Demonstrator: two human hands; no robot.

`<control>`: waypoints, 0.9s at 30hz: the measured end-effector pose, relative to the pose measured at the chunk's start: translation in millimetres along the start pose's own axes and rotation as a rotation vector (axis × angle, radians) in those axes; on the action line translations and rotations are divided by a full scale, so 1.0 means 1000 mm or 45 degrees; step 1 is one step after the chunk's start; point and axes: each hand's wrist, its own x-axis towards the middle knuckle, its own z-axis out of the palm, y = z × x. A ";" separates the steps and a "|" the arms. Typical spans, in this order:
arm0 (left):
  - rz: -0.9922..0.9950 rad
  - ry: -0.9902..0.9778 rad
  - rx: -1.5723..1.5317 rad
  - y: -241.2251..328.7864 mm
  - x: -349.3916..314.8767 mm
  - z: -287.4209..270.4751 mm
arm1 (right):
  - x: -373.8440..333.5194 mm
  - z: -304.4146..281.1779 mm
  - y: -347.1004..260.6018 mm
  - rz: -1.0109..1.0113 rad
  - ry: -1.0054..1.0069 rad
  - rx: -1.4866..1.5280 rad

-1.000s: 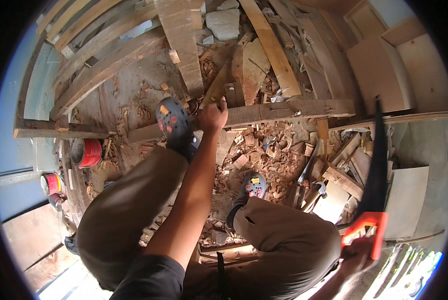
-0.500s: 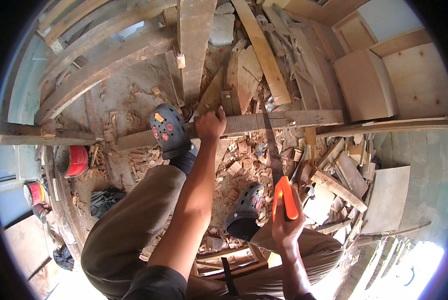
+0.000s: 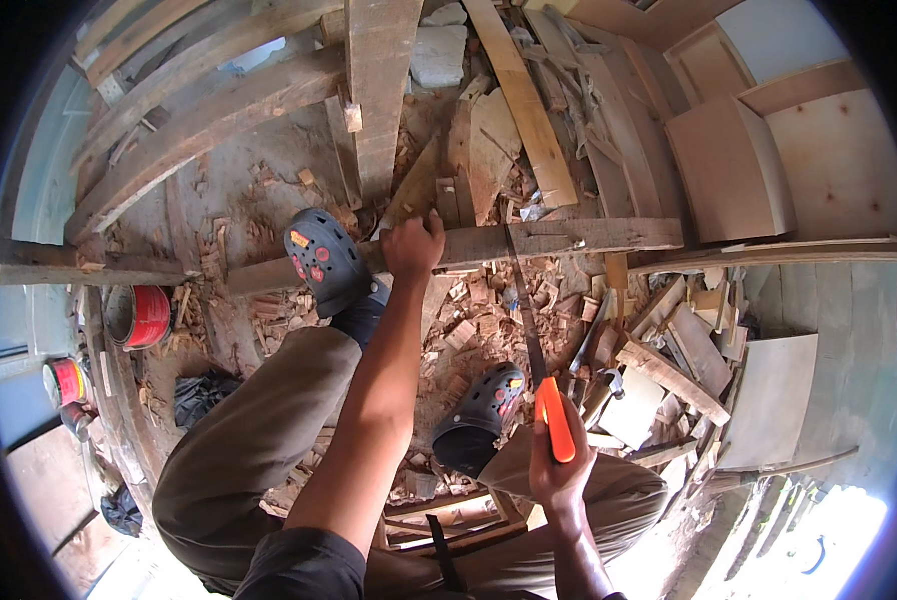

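Orange-handled, dark-bladed handsaw (image 3: 534, 350) up against a rough brown wooden beam (image 3: 613, 234)

Containers first: there's a round red metal can (image 3: 148, 317) at the left of the frame, and I can't make out what's in it. Just below sits a smaller red, yellow and white tin (image 3: 65, 382), contents too small to tell.

Floor's a proper mess: reddish-brown wood chips (image 3: 473, 322) all through the middle, a crumpled black plastic bag (image 3: 203, 397) toward the lower left, a jumbled pile of wood offcuts (image 3: 676, 365) on the right. Long weathered brown planks (image 3: 218, 105) fill the upper left, pale plywood boxes (image 3: 725, 168) stand upper right, and bright light (image 3: 818, 540) blows out the lower right.

Beam runs across the middle of the frame. Left hand (image 3: 413, 245) is curled over it, gripping, just beside a dark grey clog with colourful charms (image 3: 326, 265). Right hand (image 3: 560, 478), below centre, is wrapped round the saw's orange handle (image 3: 555, 420), blade pointing up-frame, far end at the beam.
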 end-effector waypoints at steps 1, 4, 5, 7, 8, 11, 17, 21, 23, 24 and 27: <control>-0.007 0.013 -0.008 -0.002 0.000 0.001 | -0.002 -0.002 -0.001 0.018 -0.022 0.069; -0.038 0.002 0.006 -0.003 0.000 0.002 | -0.004 -0.007 0.001 -0.021 -0.084 0.220; -0.055 -0.033 0.036 -0.002 0.001 0.000 | -0.009 -0.007 0.006 -0.006 -0.157 0.287; -0.065 -0.116 0.091 0.003 0.005 -0.002 | -0.028 -0.005 0.026 0.016 -0.293 0.416; -0.058 -0.169 0.110 0.006 0.008 0.001 | -0.039 0.004 0.043 -0.006 -0.290 0.412; 0.001 -0.133 0.145 0.005 0.002 0.008 | -0.041 0.028 0.061 -0.080 -0.004 0.293; 0.099 0.092 0.180 -0.017 0.010 0.016 | 0.004 0.029 0.020 0.356 -0.099 0.210; 0.196 0.137 0.216 -0.010 0.003 0.013 | -0.063 -0.018 0.038 0.367 -0.248 0.095; 0.107 0.012 0.161 0.003 0.003 0.009 | -0.057 -0.019 0.050 0.136 -0.145 0.020; 0.084 -0.063 0.132 0.006 0.003 0.010 | -0.035 -0.005 0.055 0.205 -0.103 0.077; 0.132 0.003 0.135 -0.006 0.003 0.012 | 0.087 0.059 0.027 0.387 -0.158 0.174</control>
